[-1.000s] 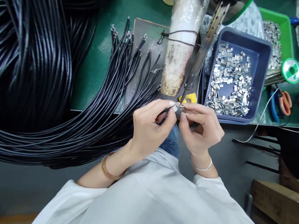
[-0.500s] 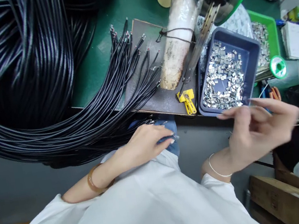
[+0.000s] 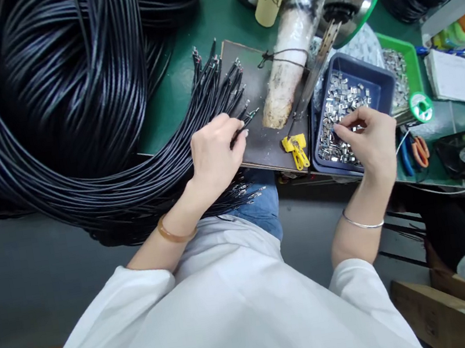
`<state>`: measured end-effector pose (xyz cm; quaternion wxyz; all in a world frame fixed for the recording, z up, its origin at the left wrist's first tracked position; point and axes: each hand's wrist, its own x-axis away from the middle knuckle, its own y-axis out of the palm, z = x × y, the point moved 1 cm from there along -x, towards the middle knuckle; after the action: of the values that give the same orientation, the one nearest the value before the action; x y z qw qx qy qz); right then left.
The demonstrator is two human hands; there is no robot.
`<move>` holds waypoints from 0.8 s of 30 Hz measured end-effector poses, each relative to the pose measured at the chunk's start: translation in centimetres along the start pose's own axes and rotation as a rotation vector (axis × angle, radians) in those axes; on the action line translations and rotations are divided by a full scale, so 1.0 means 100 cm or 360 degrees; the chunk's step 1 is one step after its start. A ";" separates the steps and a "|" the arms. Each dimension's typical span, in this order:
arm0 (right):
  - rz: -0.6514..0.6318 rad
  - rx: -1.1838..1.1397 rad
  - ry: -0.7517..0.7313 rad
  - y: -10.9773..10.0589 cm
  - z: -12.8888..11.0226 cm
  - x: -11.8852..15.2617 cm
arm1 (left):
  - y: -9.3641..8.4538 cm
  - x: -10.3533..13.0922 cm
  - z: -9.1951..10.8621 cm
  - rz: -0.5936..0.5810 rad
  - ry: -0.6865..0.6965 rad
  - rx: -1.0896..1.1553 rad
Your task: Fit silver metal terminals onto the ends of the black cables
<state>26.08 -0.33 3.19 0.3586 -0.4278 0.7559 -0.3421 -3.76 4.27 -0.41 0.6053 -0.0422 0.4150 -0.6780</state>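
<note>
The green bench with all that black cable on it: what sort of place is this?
Probably a cable-assembly workshop. Long bundles of black cable cover part of the green bench, a blue bin holds many small metal pieces, and an orange-handled tool lies nearby.

Hand passage exists over the front of the dark board (image 3: 260, 150), between the black cables (image 3: 150, 182) and yellow clip (image 3: 294, 149); the wrapped tube (image 3: 283, 80), slanting metal strip (image 3: 314, 74) and blue tray (image 3: 380, 86) wall obstruct.
</note>
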 end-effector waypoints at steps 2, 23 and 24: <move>-0.0100 0.0019 0.0036 -0.005 0.000 0.000 | -0.007 0.006 0.006 -0.0113 -0.0006 0.0232; 0.0474 -0.0874 -0.0299 0.024 -0.084 0.094 | 0.006 0.015 0.043 -0.0725 -0.0878 0.1771; 0.0416 -0.0895 -0.0321 0.029 -0.088 0.097 | 0.006 0.014 0.045 -0.0693 -0.0846 0.1732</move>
<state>13.89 -5.99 2.81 0.3405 -0.4412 0.8299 -0.0268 -1.15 0.83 1.51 0.4709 0.0211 -0.1704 -0.8653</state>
